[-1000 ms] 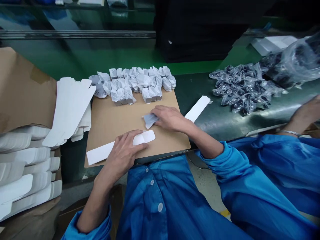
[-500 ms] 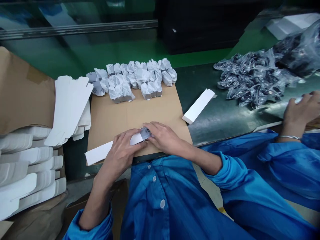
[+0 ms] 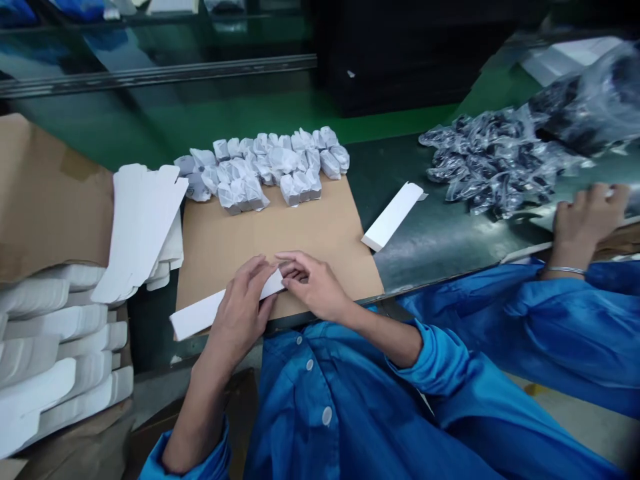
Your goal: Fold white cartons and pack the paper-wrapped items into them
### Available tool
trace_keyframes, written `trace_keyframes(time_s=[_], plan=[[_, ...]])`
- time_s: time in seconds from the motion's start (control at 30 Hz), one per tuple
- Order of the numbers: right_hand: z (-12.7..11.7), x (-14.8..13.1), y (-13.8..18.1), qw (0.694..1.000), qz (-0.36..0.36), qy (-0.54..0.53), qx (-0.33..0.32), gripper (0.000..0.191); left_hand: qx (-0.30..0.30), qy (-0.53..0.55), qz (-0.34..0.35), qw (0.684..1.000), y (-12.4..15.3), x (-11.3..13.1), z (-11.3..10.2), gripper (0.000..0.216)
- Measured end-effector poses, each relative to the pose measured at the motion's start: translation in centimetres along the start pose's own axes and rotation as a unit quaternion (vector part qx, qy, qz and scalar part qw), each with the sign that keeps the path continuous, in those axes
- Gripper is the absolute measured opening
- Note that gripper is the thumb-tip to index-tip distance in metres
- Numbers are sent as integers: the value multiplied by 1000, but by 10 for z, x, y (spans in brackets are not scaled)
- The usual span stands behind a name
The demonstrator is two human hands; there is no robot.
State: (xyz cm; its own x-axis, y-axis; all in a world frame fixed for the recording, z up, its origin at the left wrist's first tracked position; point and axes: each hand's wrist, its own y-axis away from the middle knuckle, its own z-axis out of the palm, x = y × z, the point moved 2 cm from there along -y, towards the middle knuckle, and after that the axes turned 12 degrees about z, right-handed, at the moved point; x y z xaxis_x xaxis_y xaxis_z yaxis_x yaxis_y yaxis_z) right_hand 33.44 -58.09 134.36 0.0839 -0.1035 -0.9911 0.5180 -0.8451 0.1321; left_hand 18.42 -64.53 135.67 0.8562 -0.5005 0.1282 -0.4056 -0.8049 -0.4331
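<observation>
A long, narrow white box (image 3: 199, 316) lies slantwise along the near edge of a cardboard sheet (image 3: 320, 233). My left hand (image 3: 245, 297) is wrapped over its middle, thumb on the near side. At the box's right end, my right hand (image 3: 313, 283) has its fingers bent in and pressed against the opening; the fingertips hide that end. No grey packet shows between my hands. Farther back on the sheet, several small packets in thin white wrapping (image 3: 250, 193) are bunched in rows.
Another white box (image 3: 393, 217) with a raised end flap lies right of the sheet. Flat white cartons (image 3: 143, 227) are stacked at left beside a brown carton (image 3: 55, 200). Bagged black parts (image 3: 493, 167) are heaped at right, near a co-worker's hand (image 3: 587, 217).
The grey packet end that stuck out of the box is out of sight. My right hand's fingers have curled in at the box's end. The camera view has shifted slightly.
</observation>
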Motion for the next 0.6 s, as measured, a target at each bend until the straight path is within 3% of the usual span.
trace_keyframes(time_s=[0.13,0.27,0.37,0.43,0.5,0.6], plan=[[-20,-16,-9,999,-33,11,26,36,5,-64,-18,998,8,-3,-9,57],[-89,-58,-25,972,-102,162,134,41,54,-63,-47,995,13,-4,-16,63],[-156,-88,-41,903,-99,324,266,41,57,-32,-36,997,11,-1,-7,57],[-183,-96,-48,846,-64,426,314,40,48,-20,-34,998,10,1,-1,52],[-185,-92,-46,784,-58,518,336,39,55,-22,-51,997,10,2,-1,49],[-150,-64,-30,718,-121,622,289,38,104,-50,-102,988,10,-8,-19,45]])
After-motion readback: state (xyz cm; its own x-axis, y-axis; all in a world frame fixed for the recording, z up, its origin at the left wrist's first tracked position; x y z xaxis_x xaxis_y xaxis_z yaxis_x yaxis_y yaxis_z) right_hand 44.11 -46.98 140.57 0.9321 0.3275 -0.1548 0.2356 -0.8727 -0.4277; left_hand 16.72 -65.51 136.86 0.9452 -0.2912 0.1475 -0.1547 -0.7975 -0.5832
